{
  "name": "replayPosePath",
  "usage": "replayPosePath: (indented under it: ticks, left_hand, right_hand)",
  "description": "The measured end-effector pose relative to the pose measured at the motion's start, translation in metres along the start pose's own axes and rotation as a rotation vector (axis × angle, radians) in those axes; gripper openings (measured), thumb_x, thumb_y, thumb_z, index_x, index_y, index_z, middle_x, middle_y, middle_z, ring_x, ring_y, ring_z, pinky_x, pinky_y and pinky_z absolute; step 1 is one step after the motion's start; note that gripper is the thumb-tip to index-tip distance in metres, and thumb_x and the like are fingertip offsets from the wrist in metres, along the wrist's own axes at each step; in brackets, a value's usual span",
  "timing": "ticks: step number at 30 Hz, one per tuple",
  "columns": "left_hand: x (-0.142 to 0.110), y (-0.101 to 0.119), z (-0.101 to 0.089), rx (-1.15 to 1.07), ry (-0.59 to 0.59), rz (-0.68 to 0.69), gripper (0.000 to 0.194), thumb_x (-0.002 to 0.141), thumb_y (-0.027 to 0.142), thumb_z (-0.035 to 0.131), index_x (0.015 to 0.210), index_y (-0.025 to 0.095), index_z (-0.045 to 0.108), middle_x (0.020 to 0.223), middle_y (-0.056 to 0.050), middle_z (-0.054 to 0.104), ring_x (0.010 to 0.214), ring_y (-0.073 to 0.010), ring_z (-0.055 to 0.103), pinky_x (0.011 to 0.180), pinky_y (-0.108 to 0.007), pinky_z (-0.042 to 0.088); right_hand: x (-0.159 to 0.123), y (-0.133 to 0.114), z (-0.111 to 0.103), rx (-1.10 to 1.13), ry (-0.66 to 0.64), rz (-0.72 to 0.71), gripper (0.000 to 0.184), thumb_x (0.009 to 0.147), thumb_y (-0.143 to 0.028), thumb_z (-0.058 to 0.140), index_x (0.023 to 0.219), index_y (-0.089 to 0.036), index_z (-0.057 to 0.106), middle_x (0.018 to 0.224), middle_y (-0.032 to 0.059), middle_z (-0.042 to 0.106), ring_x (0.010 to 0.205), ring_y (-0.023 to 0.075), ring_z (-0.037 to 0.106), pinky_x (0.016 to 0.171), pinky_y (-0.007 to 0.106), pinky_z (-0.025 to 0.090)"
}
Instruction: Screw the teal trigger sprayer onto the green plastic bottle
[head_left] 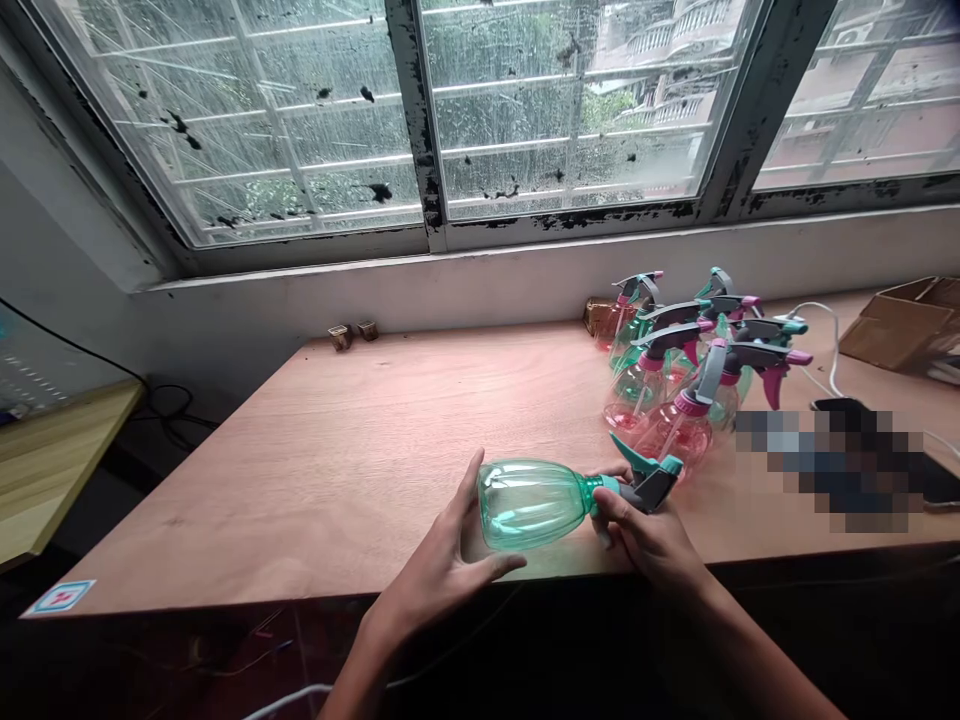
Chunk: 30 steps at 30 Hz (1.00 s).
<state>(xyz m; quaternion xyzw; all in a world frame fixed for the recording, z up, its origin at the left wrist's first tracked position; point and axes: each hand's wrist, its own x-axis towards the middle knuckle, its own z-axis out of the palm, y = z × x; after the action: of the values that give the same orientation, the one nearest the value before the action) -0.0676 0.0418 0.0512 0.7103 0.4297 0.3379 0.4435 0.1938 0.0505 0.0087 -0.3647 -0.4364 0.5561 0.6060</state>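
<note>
A clear green spray bottle (534, 503) lies sideways in the air over the front of the table, its base to the left. My right hand (651, 535) grips it at the neck, thumb over the teal collar, next to the grey and teal spray head (646, 478). At the base, my left hand (444, 560) is open, thumb and fingers spread around the bottle's end; whether it touches is unclear. Just beyond my right hand stand several pink and green spray bottles (679, 432) with grey trigger heads, crowded together.
The wooden table (337, 480) reaches to the wall under a window. Two small brown objects (340, 338) sit at its back left. A cardboard box (904, 322), a white cable (834, 350) and a dark, partly blurred item (934, 478) are on the right. A sticker (61, 597) marks the front left corner.
</note>
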Motion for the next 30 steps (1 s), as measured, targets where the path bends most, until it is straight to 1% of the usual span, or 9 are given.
replayPosePath:
  ticks: [5, 7, 11, 15, 18, 20, 24, 26, 30]
  left_hand:
    - [-0.0011, 0.0010, 0.0004, -0.144, -0.078, -0.026, 0.116, 0.084, 0.035, 0.082, 0.162, 0.041, -0.005, 0.170, -0.009, 0.027, 0.152, -0.0334, 0.036, 0.125, -0.055, 0.024]
    - [-0.0012, -0.0006, -0.0011, -0.142, -0.061, -0.050, 0.114, 0.084, 0.038, 0.081, 0.163, 0.039, -0.001, 0.172, -0.008, 0.021, 0.154, -0.0336, 0.030, 0.126, -0.053, 0.022]
    - [0.0007, -0.0048, -0.0024, -0.060, -0.034, -0.053, 0.102, 0.085, 0.039, 0.079, 0.163, 0.031, 0.015, 0.170, -0.010, 0.026, 0.155, -0.0339, 0.027, 0.127, -0.052, 0.022]
    - [0.0031, -0.0081, 0.0003, 0.041, 0.012, 0.023, 0.101, 0.088, 0.031, 0.077, 0.163, 0.035, 0.010, 0.170, -0.006, 0.027, 0.156, -0.0307, 0.027, 0.128, -0.050, 0.020]
    - [0.0031, -0.0068, 0.0021, -0.031, -0.019, 0.011, 0.106, 0.088, 0.031, 0.076, 0.163, 0.038, 0.001, 0.170, -0.005, 0.029, 0.153, -0.0284, 0.034, 0.126, -0.047, 0.026]
    - [0.0025, -0.0043, 0.0020, -0.092, -0.027, -0.030, 0.115, 0.085, 0.034, 0.080, 0.163, 0.034, -0.003, 0.170, -0.008, 0.026, 0.154, -0.0300, 0.032, 0.126, -0.046, 0.027]
    - [0.0023, -0.0019, -0.0003, -0.028, 0.004, -0.080, 0.105, 0.084, 0.044, 0.079, 0.164, 0.024, 0.014, 0.171, -0.013, 0.024, 0.157, -0.0338, 0.023, 0.128, -0.049, 0.021]
    - [0.0029, -0.0034, -0.0008, 0.056, 0.023, -0.058, 0.102, 0.082, 0.044, 0.081, 0.163, 0.025, 0.022, 0.171, -0.011, 0.024, 0.157, -0.0342, 0.020, 0.129, -0.050, 0.017]
    - [0.0031, -0.0063, 0.0008, -0.004, 0.014, 0.011, 0.102, 0.088, 0.034, 0.077, 0.163, 0.036, 0.009, 0.170, -0.007, 0.027, 0.155, -0.0316, 0.030, 0.127, -0.051, 0.022]
  right_hand:
    - [-0.0014, -0.0007, 0.0006, -0.036, 0.008, -0.019, 0.031, 0.084, -0.042, 0.082, 0.095, -0.019, 0.065, 0.061, -0.0033, 0.062, 0.045, 0.0119, 0.054, 0.044, 0.024, 0.039]
    - [-0.0022, 0.0000, 0.0001, -0.060, -0.009, -0.025, 0.031, 0.084, -0.041, 0.083, 0.098, -0.018, 0.067, 0.061, -0.0032, 0.062, 0.046, 0.0122, 0.055, 0.046, 0.024, 0.041]
    - [-0.0014, 0.0028, -0.0013, -0.061, -0.015, -0.021, 0.030, 0.085, -0.039, 0.082, 0.100, -0.018, 0.068, 0.061, -0.0033, 0.062, 0.045, 0.0123, 0.055, 0.046, 0.025, 0.041]
    - [0.0002, 0.0043, 0.0001, -0.039, 0.007, -0.035, 0.027, 0.085, -0.040, 0.081, 0.095, -0.019, 0.066, 0.065, -0.0025, 0.064, 0.046, 0.0123, 0.055, 0.044, 0.025, 0.041]
    - [-0.0003, 0.0034, 0.0024, -0.062, 0.022, -0.064, 0.026, 0.085, -0.038, 0.082, 0.095, -0.019, 0.067, 0.066, -0.0017, 0.065, 0.046, 0.0121, 0.056, 0.045, 0.024, 0.043]
    - [-0.0013, 0.0022, 0.0032, -0.084, 0.016, -0.066, 0.027, 0.085, -0.039, 0.082, 0.097, -0.019, 0.068, 0.065, -0.0017, 0.065, 0.046, 0.0120, 0.057, 0.045, 0.024, 0.044]
    - [-0.0033, 0.0005, 0.0025, -0.108, -0.002, -0.051, 0.029, 0.085, -0.039, 0.082, 0.100, -0.019, 0.068, 0.061, -0.0030, 0.064, 0.045, 0.0119, 0.056, 0.046, 0.024, 0.044]
    - [-0.0031, 0.0004, 0.0019, -0.091, -0.006, -0.045, 0.029, 0.085, -0.039, 0.082, 0.100, -0.019, 0.068, 0.062, -0.0027, 0.064, 0.046, 0.0119, 0.056, 0.046, 0.024, 0.044]
    - [-0.0012, 0.0012, 0.0017, -0.046, 0.015, -0.036, 0.028, 0.085, -0.039, 0.082, 0.098, -0.019, 0.067, 0.066, -0.0019, 0.066, 0.047, 0.0117, 0.057, 0.045, 0.023, 0.044]
